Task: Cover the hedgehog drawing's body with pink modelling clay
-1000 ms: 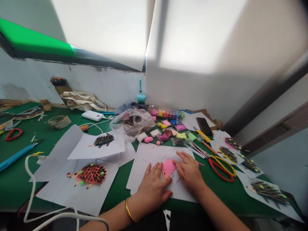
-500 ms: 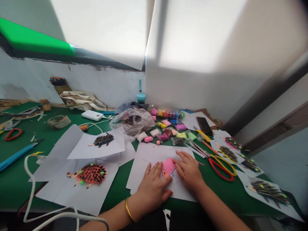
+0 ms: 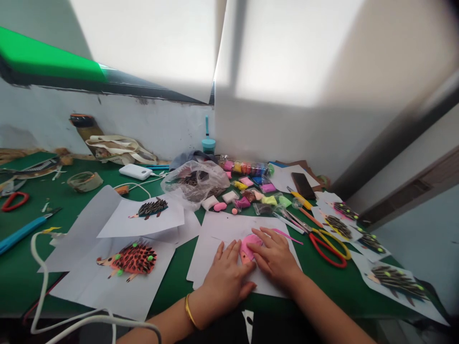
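Observation:
Pink modelling clay (image 3: pixel 248 244) lies flattened on a white sheet of paper (image 3: pixel 211 234), with a small orange-pink patch bearing a dark dot at its lower left. My left hand (image 3: pixel 228 270) rests flat on the sheet, fingers stretched out along the clay's left side. On the clay's right part lie the fingers of my right hand (image 3: pixel 276 255), extended and partly covering it. A pink clay tool (image 3: pixel 289 236) sits just beyond my right hand on the sheet's edge. Neither hand grips anything.
Several packets of coloured clay (image 3: pixel 247 196) and a plastic bag (image 3: pixel 195 184) lie behind the sheet. Scissors (image 3: pixel 328 246) and a phone (image 3: pixel 303 185) are at right. Hedgehog pictures stand on both sides, one with red clay (image 3: pixel 134 258). A white cable (image 3: pixel 45 286) loops at left.
My right hand has slid left over the pink clay, covering more of it and baring more of the pink tool. My left hand stays almost in place.

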Demonstrator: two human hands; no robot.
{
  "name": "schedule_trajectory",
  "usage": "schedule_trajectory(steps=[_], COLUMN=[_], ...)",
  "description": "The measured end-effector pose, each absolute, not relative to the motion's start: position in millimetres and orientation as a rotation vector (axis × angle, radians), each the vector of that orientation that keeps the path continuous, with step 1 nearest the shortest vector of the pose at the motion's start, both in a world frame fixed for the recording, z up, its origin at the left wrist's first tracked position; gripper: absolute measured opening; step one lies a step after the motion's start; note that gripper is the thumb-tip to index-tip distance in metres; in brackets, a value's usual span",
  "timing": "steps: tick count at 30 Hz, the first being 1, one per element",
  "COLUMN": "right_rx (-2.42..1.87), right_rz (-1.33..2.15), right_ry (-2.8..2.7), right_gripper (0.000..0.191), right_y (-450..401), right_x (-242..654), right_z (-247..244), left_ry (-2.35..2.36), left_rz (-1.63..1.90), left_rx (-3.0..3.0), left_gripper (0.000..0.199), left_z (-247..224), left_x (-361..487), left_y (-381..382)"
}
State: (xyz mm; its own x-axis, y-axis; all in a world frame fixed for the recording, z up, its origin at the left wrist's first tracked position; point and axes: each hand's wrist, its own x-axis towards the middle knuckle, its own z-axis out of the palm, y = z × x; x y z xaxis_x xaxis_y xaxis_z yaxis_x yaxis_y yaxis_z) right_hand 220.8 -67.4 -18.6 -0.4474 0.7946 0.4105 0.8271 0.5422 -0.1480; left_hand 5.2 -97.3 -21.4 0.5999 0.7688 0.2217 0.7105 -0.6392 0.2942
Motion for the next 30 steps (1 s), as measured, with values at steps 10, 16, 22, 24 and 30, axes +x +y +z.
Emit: schedule_trajectory(steps=[10, 16, 22, 24, 30], right_rx=[-1.407, -1.452, -1.523, -1.527, -1.42], right_rz=[-0.097, -0.11, -0.132, -0.15, -0.125], right_ry=[-2.353, -2.314, -2.314, -2.307, -2.423], right_gripper=[0.03, 0.031, 0.031, 0.032, 0.036], right_y=[-66.6, -64.0, -63.9, -64.3, -65.7], right_x=[219.2, 219.6, 217.3, 217.0, 217.7], right_z=[-19.2, -21.4, -19.9, -19.5, -19.7], left_ry=[1.232, 1.229, 1.231, 1.233, 1.243], left_rz=[0.47, 0.467, 0.459, 0.464, 0.458], left_rx=[2.648, 2.646, 2.641, 2.64, 2.648], left_gripper=[0.049, 0.048, 0.047, 0.047, 0.052], left_z=[-19.1, -18.7, -16.7, -17.3, -20.4], left_x=[5.1, 5.3, 5.3, 5.4, 5.7], left_y=[-97.6, -96.9, -97.4, -97.7, -97.2])
